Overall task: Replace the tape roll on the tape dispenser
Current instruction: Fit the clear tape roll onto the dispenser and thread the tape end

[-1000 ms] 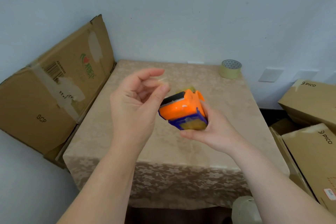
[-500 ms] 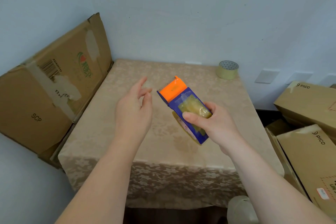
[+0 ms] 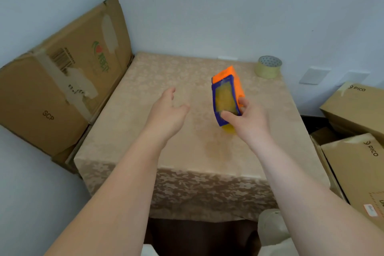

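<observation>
An orange and blue tape dispenser [image 3: 226, 91] with a yellowish tape roll inside is held upright, low over the right half of the table. My right hand [image 3: 247, 120] grips its lower end, thumb on the front face and fingers behind. My left hand [image 3: 169, 112] hovers to the left of it, palm down, fingers spread and holding nothing. A separate roll of clear tape [image 3: 269, 66] stands at the table's far right corner.
The table [image 3: 158, 81] carries a beige patterned cloth. A large flattened cardboard box [image 3: 60, 81] leans against the wall on the left. Stacked cardboard boxes [image 3: 357, 127] stand to the right. A pale rounded object [image 3: 272, 228] sits below the table's front edge.
My right hand has carried the dispenser forward and to the right, turning it more upright. My left hand has let go of the tape end, opened and dropped away to the left.
</observation>
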Action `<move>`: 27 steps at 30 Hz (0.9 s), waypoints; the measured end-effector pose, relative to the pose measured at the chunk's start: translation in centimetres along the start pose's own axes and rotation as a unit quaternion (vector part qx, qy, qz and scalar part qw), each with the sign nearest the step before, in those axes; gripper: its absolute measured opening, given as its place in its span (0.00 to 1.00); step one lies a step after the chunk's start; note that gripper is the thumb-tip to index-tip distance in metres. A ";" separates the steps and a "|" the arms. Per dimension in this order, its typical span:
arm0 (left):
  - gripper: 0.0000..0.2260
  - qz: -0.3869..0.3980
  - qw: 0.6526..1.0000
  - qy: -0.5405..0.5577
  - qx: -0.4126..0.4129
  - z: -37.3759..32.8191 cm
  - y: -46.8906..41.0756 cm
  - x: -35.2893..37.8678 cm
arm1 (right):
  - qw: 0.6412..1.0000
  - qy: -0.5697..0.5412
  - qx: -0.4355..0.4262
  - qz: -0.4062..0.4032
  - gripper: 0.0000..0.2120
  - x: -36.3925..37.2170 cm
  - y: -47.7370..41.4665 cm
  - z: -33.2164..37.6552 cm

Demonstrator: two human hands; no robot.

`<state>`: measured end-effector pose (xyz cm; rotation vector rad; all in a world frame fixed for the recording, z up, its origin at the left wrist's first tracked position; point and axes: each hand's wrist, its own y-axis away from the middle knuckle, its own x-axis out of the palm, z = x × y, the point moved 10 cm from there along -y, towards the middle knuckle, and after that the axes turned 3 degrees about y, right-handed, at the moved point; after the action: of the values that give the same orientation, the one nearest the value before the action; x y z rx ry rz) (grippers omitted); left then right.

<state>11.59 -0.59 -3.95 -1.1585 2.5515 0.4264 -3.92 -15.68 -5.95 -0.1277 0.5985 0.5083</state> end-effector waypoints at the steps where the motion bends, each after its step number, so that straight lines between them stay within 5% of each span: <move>1: 0.28 0.004 1.000 0.003 -0.015 0.5 -0.1 0.3 | 0.995 0.088 -0.023 -0.031 0.18 -0.1 -0.2 0.5; 6: 0.17 0.013 0.999 0.008 -0.050 2.1 -0.8 1.3 | 0.952 0.289 -0.077 -0.063 0.11 2.5 -0.9 2.4; 22: 0.09 0.003 0.993 0.092 -0.073 3.3 -4.0 3.9 | 0.942 0.333 -0.041 -0.014 0.14 6.8 -4.2 2.3; 27: 0.09 0.006 0.991 0.106 -0.081 3.6 -3.7 4.0 | 0.917 0.389 -0.091 -0.015 0.13 7.5 -3.6 2.8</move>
<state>12.43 -4.16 -9.34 -1.3081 2.7492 0.5491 4.59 -14.96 -8.04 -0.5317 1.3270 0.4739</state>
